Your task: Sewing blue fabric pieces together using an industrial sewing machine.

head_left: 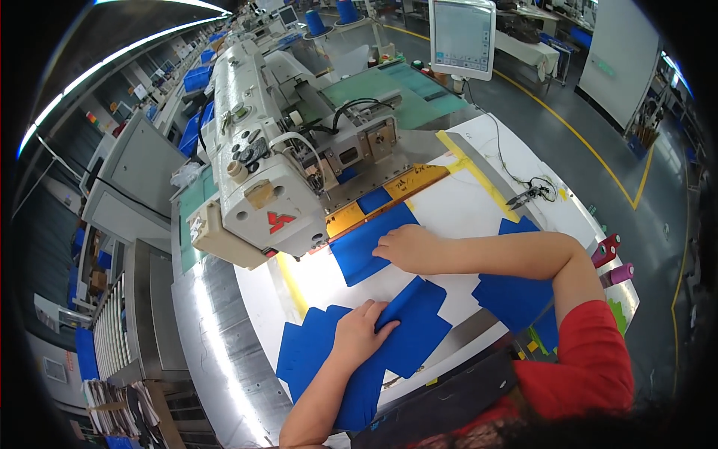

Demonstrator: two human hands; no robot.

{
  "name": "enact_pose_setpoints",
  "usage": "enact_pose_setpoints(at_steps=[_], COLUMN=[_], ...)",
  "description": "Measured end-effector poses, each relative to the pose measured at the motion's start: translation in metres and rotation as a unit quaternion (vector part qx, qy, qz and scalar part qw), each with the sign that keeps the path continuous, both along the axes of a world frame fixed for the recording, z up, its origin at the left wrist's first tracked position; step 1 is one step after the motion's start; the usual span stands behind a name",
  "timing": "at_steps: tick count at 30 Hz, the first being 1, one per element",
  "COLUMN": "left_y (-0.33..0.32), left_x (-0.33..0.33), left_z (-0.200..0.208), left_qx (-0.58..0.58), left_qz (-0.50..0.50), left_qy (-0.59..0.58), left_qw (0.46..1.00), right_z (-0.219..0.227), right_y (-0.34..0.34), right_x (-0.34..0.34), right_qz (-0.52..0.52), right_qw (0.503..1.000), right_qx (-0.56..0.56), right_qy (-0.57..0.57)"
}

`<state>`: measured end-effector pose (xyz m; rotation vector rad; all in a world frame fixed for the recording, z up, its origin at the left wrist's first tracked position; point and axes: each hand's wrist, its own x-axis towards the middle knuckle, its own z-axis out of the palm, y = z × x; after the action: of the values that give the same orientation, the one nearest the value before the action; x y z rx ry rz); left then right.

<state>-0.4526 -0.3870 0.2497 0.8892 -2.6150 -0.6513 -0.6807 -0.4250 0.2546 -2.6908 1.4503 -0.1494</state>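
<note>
My right hand [408,248] reaches across to a blue fabric piece [359,258], its bent fingers closed at the piece's right side. The far edge of that piece lies along an orange-yellow clamp plate [404,187] below the sewing machine's head [277,202]. Nearer to me, my left hand [357,333] rests on spread blue fabric pieces [419,337]. Its thumb and fingers close around a raised fold of the top piece. The palm hides part of the fabric below it.
A white board [449,209] with yellow tape bears the work. More blue pieces [516,292] lie under my right forearm. Thread snips [527,196] lie at the right, near thread spools [617,275]. A screen [462,37] stands at the back.
</note>
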Motion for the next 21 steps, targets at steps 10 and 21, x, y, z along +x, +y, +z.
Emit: enact_pose_setpoints(at_steps=[10, 21], left_y=[-0.003, 0.005], left_x=[-0.007, -0.015], left_z=[-0.005, -0.011], left_qx=[-0.039, -0.037], left_qz=[0.007, 0.023], left_qy=[0.002, -0.007], left_qw=[0.999, 0.999], right_z=[0.133, 0.201], right_y=[0.007, 0.143], right_x=[-0.063, -0.214], right_qz=[-0.184, -0.388], right_qw=[0.942, 0.879], right_qx=[0.022, -0.046], right_qy=[-0.279, -0.274])
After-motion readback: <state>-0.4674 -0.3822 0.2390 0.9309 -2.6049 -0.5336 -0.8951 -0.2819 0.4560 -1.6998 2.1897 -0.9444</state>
